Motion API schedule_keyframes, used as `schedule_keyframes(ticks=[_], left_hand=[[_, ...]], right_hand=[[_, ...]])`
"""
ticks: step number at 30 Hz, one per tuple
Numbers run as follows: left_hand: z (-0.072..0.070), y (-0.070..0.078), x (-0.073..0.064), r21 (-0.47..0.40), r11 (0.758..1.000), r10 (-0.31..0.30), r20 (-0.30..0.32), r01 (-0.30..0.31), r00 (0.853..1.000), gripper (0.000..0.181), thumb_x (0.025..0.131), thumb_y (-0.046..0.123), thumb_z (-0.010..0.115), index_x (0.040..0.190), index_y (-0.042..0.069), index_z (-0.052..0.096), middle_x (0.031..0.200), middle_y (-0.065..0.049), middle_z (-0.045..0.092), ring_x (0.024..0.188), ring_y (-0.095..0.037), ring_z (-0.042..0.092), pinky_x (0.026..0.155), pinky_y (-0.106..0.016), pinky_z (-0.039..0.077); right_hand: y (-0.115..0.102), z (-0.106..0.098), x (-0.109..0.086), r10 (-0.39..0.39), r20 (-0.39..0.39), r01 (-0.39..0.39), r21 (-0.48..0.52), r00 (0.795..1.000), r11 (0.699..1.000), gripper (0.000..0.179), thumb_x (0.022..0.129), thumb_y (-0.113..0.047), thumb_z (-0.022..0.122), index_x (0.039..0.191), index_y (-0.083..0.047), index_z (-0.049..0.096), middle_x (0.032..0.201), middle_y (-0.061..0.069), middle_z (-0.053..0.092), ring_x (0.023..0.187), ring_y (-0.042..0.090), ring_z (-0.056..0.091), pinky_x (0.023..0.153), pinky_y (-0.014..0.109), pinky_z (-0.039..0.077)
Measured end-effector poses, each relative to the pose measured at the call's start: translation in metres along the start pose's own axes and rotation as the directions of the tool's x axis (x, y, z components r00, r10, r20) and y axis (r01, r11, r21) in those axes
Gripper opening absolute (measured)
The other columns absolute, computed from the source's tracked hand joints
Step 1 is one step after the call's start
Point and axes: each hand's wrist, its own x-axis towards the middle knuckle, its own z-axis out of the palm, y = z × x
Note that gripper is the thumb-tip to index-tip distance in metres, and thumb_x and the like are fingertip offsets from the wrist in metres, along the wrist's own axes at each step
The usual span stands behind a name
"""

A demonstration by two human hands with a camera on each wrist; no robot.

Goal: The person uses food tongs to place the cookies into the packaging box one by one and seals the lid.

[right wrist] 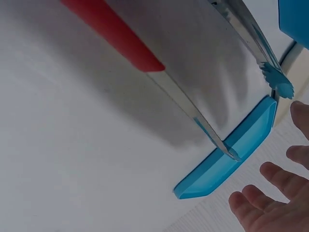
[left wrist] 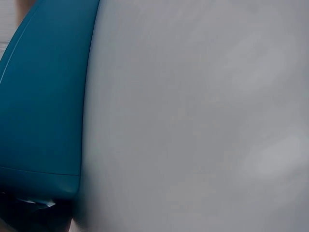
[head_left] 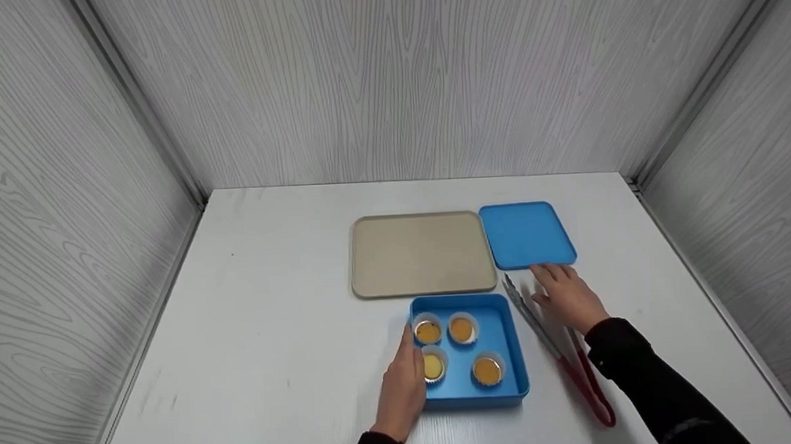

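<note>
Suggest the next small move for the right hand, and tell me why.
Probably lower the right hand and grip the red-handled tongs. That hand holds nothing, and in the head view it overlaps one arm of the tongs. The left hand rests against the side of the blue box, which seems to steady it, and four small cups sit inside.

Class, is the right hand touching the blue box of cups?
Apart. The head view shows white table and one arm of the tongs between the right hand and the blue box.
</note>
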Motion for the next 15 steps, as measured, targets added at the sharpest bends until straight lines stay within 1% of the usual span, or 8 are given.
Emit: schedule_keyframes(ticks=[4, 8, 11, 15], left_hand=[[-0.001, 0.001, 0.001, 0.003, 1.0, -0.014, 0.014, 0.014, 1.0, 0.055, 0.113, 0.026, 0.031, 0.162, 0.002, 0.021, 0.166, -0.008, 0.031, 0.151, -0.025, 0.033, 0.121, -0.047, 0.031], [-0.001, 0.001, 0.002, 0.005, 1.0, -0.011, 0.014, 0.011, 1.0, 0.056, 0.113, 0.027, 0.03, 0.163, 0.003, 0.02, 0.166, -0.008, 0.03, 0.151, -0.025, 0.032, 0.122, -0.047, 0.031], [-0.001, 0.0, 0.001, 0.007, 1.0, -0.002, 0.007, 0.002, 1.0, 0.055, 0.113, 0.027, 0.03, 0.162, 0.002, 0.021, 0.166, -0.008, 0.031, 0.151, -0.025, 0.033, 0.121, -0.047, 0.031], [-0.001, -0.002, -0.001, 0.022, 0.999, 0.029, -0.015, -0.029, 0.999, 0.054, 0.113, 0.024, 0.032, 0.162, 0.001, 0.023, 0.164, -0.011, 0.035, 0.148, -0.027, 0.037, 0.119, -0.048, 0.035]], right_hand=[[0.001, 0.009, 0.012, -0.035, 0.016, 0.036, -0.046, 0.999, 0.998, 0.054, 0.093, -0.012, 0.074, 0.14, 0.006, 0.055, 0.135, 0.032, 0.057, 0.124, 0.054, 0.053, 0.103, 0.062, 0.046], [0.002, 0.014, 0.021, -0.033, 0.032, 0.035, -0.052, 0.999, 0.998, 0.051, 0.095, -0.011, 0.071, 0.141, 0.006, 0.055, 0.137, 0.034, 0.055, 0.126, 0.057, 0.05, 0.106, 0.063, 0.043], [0.004, 0.018, 0.027, -0.027, 0.04, 0.029, -0.055, 0.999, 0.998, 0.05, 0.096, -0.01, 0.07, 0.141, 0.007, 0.054, 0.138, 0.034, 0.054, 0.127, 0.058, 0.049, 0.107, 0.064, 0.042], [0.009, 0.027, 0.033, -0.011, 0.056, 0.015, -0.079, 0.998, 0.997, 0.048, 0.097, -0.009, 0.068, 0.14, 0.006, 0.055, 0.138, 0.033, 0.055, 0.127, 0.06, 0.048, 0.105, 0.066, 0.043]])
